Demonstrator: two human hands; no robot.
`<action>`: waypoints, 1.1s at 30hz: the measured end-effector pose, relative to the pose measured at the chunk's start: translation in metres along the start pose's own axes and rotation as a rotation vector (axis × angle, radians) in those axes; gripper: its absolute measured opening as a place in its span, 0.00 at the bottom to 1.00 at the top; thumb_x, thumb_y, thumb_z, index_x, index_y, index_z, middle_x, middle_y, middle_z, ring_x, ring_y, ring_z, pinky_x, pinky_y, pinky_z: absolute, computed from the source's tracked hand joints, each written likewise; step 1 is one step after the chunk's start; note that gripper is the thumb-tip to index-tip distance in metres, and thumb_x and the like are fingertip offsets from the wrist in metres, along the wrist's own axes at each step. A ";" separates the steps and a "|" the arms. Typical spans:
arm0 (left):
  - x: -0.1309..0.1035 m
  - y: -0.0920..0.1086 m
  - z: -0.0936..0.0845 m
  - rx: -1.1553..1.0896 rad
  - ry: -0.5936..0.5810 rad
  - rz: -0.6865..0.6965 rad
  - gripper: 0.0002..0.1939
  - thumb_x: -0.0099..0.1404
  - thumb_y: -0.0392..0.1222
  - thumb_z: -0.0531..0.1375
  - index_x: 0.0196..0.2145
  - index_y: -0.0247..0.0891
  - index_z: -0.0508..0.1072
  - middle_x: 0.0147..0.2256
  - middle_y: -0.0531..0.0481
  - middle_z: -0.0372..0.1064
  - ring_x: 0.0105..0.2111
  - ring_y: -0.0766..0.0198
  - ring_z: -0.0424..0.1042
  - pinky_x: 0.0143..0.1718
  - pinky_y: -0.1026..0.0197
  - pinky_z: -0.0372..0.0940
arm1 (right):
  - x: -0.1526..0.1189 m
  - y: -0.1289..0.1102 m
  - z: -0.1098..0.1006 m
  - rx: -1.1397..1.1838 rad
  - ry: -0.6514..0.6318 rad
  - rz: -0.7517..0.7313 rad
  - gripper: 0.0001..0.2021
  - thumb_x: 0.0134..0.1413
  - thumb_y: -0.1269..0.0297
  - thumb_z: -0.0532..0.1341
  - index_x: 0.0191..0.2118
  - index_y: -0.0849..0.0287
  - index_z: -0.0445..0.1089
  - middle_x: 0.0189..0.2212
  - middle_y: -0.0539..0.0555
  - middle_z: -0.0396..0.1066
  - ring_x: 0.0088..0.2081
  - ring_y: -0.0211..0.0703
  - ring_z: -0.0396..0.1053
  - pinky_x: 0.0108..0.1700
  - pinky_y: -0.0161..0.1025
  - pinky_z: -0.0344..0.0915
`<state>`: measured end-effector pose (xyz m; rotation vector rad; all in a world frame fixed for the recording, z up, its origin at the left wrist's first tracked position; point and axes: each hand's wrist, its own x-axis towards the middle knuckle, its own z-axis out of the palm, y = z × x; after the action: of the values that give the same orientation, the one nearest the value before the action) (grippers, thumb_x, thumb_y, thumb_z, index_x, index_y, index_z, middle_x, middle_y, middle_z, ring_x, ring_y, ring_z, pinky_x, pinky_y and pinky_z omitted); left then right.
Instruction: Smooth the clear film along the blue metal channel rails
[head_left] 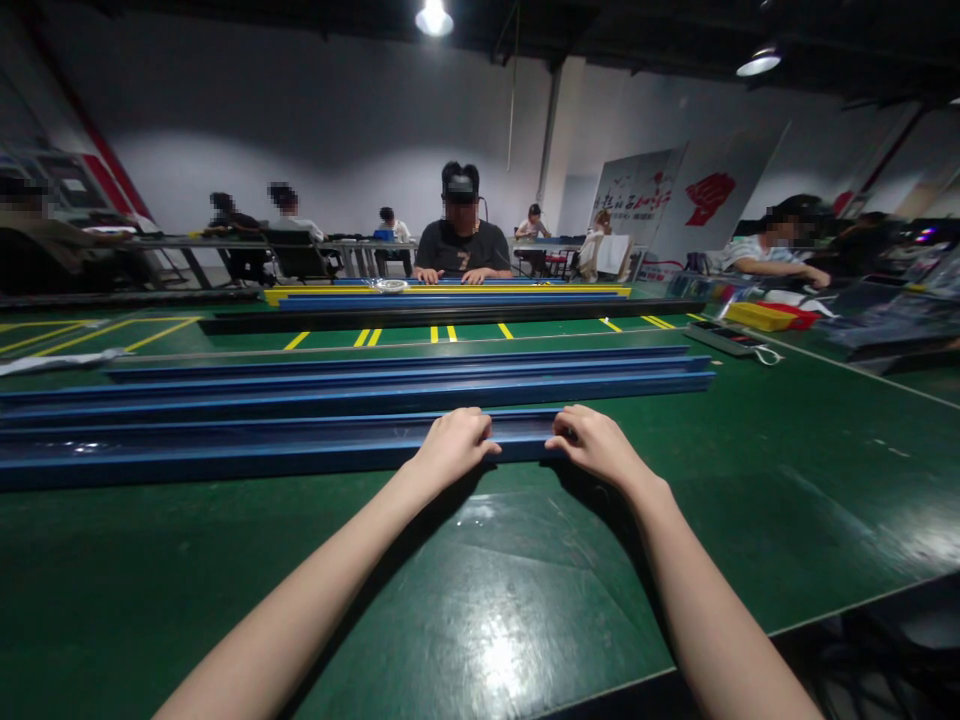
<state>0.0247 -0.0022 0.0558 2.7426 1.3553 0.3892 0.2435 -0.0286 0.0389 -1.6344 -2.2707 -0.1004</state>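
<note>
A long blue channel-shaped strip [225, 460] lies nearest me on the green table [480, 600], stretching out of view to the left. My left hand [456, 442] is closed over it a short way from its right end, fingers over the far side and thumb on the near side. At the right end, my right hand [592, 442] grips the same strip with curled fingers and hides the very tip. Just beyond it, more blue channel strips [525, 386] lie roughly parallel, apart from my hands.
Farther back are a long black strip [450, 318], a yellow strip [525, 291] and yellow tape marks [367, 337]. A dark flat device [721, 338] and a yellow tray [757, 316] are at right. Across the table sits a person [463, 245]; others sit behind.
</note>
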 end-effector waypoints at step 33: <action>0.005 -0.011 0.015 -0.225 0.033 -0.054 0.09 0.53 0.45 0.60 0.27 0.37 0.67 0.28 0.51 0.68 0.30 0.62 0.67 0.30 0.64 0.57 | 0.007 0.009 0.013 0.067 -0.089 0.048 0.09 0.49 0.59 0.54 0.26 0.59 0.60 0.26 0.54 0.65 0.29 0.40 0.60 0.31 0.35 0.53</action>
<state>0.0234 0.0094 0.0402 2.5229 1.3010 0.5490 0.2470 -0.0154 0.0275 -1.6884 -2.2721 0.0602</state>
